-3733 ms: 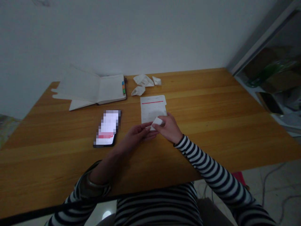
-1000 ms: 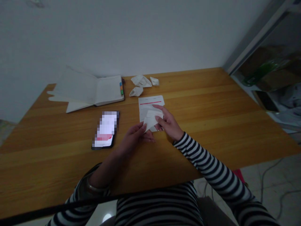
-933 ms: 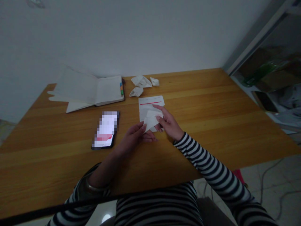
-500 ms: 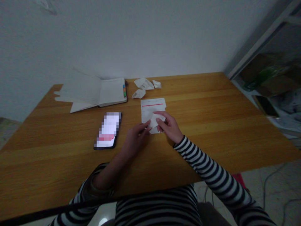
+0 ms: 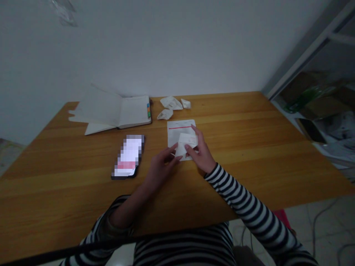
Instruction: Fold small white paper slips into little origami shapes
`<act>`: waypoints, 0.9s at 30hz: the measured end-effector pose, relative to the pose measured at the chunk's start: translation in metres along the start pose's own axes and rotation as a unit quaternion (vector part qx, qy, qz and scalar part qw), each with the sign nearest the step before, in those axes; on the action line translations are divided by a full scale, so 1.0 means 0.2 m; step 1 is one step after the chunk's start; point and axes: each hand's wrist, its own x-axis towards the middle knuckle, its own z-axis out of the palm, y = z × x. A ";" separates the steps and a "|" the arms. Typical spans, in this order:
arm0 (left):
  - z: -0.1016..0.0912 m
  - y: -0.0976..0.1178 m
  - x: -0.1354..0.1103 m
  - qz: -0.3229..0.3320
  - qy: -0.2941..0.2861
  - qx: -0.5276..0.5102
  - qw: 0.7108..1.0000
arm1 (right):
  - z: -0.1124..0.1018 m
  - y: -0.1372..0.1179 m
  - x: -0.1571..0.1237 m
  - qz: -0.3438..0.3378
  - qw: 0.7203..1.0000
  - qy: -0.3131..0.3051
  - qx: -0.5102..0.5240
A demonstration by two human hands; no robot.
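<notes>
A small folded piece of white paper (image 5: 185, 143) is held between both hands just above the wooden table (image 5: 249, 147). My left hand (image 5: 161, 168) pinches its lower left corner. My right hand (image 5: 200, 152) grips its right side, fingers over the top. Under them lies a flat white sheet with a red line (image 5: 177, 130). Both arms wear black-and-white striped sleeves.
A lit phone (image 5: 129, 157) lies left of my hands. An open notebook with coloured tabs (image 5: 116, 112) and loose sheets sit at the back left. Three crumpled paper bits (image 5: 170, 105) lie behind the sheet. A metal shelf with clutter (image 5: 318, 107) stands at the right.
The folded paper has been turned and reshaped between my fingers, going from a small wad to a wider folded piece. The camera has tilted up slightly; my hands stay over the sheet.
</notes>
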 end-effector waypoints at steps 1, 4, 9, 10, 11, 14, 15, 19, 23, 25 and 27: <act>0.00 0.00 0.00 -0.010 0.010 -0.010 1.000 | 0.00 0.01 0.00 0.007 0.999 0.010 0.030; 0.00 0.02 0.00 -0.042 0.003 -0.039 0.998 | 0.01 0.03 0.00 0.039 0.995 -0.019 0.086; -0.04 0.05 0.02 -0.075 -0.064 -0.113 0.989 | -0.01 0.03 -0.01 0.092 0.980 -0.139 0.108; -0.05 0.05 0.03 -0.076 -0.067 -0.121 0.987 | -0.02 0.03 0.00 0.098 0.978 -0.151 0.109; -0.06 0.05 0.03 -0.079 -0.071 -0.133 0.985 | -0.03 0.02 0.00 0.103 0.976 -0.160 0.109; -0.09 0.05 0.03 -0.110 -0.099 -0.203 0.968 | -0.06 -0.01 0.02 0.112 0.972 -0.163 0.131; -0.10 0.06 0.03 -0.123 -0.106 -0.228 0.960 | -0.07 -0.02 0.02 0.114 0.971 -0.155 0.143; -0.12 0.05 0.03 -0.165 -0.110 -0.272 0.942 | -0.09 -0.02 0.03 0.127 0.966 -0.146 0.170; -0.14 0.04 0.04 -0.187 -0.108 -0.298 0.930 | -0.08 0.00 0.03 0.105 0.973 -0.129 0.162; -0.14 0.04 0.05 -0.200 -0.106 -0.303 0.926 | -0.07 0.00 0.02 0.091 0.979 -0.117 0.141; -0.14 0.03 0.05 -0.205 -0.107 -0.269 0.935 | -0.06 0.00 0.02 0.079 0.984 -0.113 0.110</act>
